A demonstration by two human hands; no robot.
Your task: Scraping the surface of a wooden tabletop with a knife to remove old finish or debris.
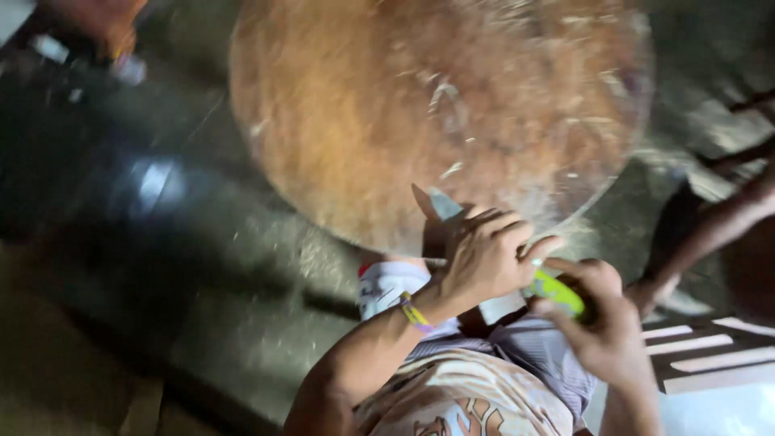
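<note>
left hand [484, 258] is curled over the spine of a knife blade [442, 203], fingers folded down on it, so it seems to steady the blade near the edge of the round wooden chopping block [387, 105]. right hand [601, 323] is clamped round the lime-green knife handle [555, 292], thumb on top, low and close to the body, which looks like a grip for control rather than a swing. the blade tip points up over the block's near rim; whether it touches the wood i cannot tell, the frame is blurred. the block sits on a dark, speckled stone worktop [234, 266], its face scratched and dusted with pale scraps.

a white cylindrical container with a red rim [387, 287] sits just below the left wrist, near the block's edge; its print is unreadable. a yellow and purple wristband [414, 313] circles the left wrist. another person's arm [718, 226] reaches in from the right, well apart from the knife.
</note>
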